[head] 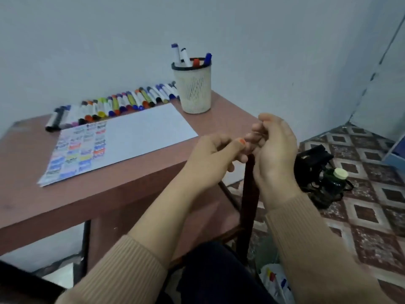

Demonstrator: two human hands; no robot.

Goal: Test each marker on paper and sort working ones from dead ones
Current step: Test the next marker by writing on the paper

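One brown table (65,194) bearing one sheet of paper (142,132), colour test patches over its left part. Along the paper's far edge, one row of markers (122,104), about twenty, exact count blurred, long axes running from wall to paper, coloured caps at the paper end; at the paper's far right corner, one upright mesh cup (194,93) holding four markers (176,53), caps up. Right of the paper, past the table edge, left hand (208,156) and right hand (276,148), fingers curled, tips meeting, one orange spot (242,141) at the left thumb tip; anything pinched between, not discernible.
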